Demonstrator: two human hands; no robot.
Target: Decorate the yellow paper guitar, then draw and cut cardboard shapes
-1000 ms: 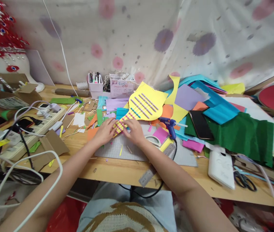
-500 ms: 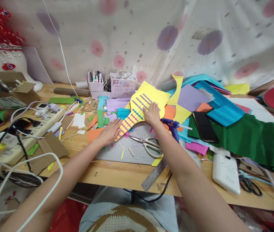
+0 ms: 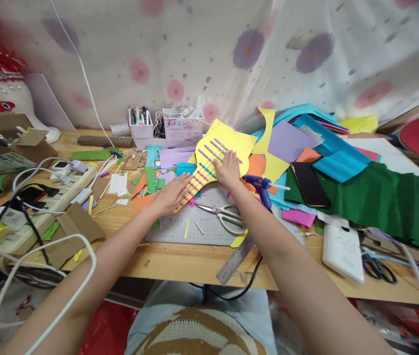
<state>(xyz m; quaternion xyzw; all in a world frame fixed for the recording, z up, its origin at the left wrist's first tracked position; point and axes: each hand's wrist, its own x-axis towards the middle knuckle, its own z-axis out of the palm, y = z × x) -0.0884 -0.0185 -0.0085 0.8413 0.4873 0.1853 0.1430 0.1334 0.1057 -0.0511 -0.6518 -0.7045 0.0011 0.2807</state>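
A yellow guitar-shaped cutout (image 3: 241, 138) lies slanted over the work surface, its narrow neck pointing toward me and left. Purple strips run along its body, and pink and purple bars cross the neck. My left hand (image 3: 172, 193) rests flat along the left side of the neck, fingers stretched out. On the body's lower part, my right hand (image 3: 228, 170) lies with fingers spread, partly covering the strips. Just below the cutout, scissors (image 3: 229, 217) lie on a grey cutting mat (image 3: 172, 234). A blue glue gun (image 3: 263, 190) sits right of my right hand.
A metal ruler (image 3: 233, 264) juts over the table's front edge. Coloured sheets, green crepe paper (image 3: 375, 202), a phone (image 3: 310, 183) and a white power bank (image 3: 342, 254) lie right. Scraps, a power strip (image 3: 42, 217) and cables crowd the left. Pen holders (image 3: 141, 129) stand behind.
The camera view has shifted slightly. My left hand has slid a little along the neck toward the body; my right hand stays on the body of the cutout.
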